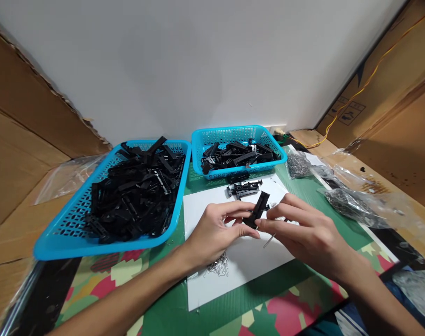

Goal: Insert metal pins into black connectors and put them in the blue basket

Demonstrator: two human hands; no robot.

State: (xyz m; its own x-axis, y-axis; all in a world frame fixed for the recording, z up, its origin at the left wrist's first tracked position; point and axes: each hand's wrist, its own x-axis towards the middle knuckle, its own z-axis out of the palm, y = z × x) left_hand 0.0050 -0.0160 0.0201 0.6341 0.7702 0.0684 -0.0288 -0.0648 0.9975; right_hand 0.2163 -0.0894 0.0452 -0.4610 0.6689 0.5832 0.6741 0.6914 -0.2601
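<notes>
Above a white sheet (244,275), my left hand (216,228) holds a long black plastic part (260,205) between thumb and fingers, tilted up and away. My right hand (303,224) is closed, its fingertips at the part's right side. A thin metal rod-like tool (269,240) sticks out below the right fingers; its other end is hidden in the hand. Small bent metal pieces (218,267) lie in a pile under my left wrist. More small metal pieces (277,212) show partly behind my right fingers. Several black parts (245,187) lie at the sheet's far edge.
A large blue basket (54,245) heaped with black parts stands at left. A smaller blue basket (238,130) of similar parts stands at the back. Plastic bags (352,205) of metal pieces lie at right. Cardboard (384,93) and a white wall (163,60) surround the table.
</notes>
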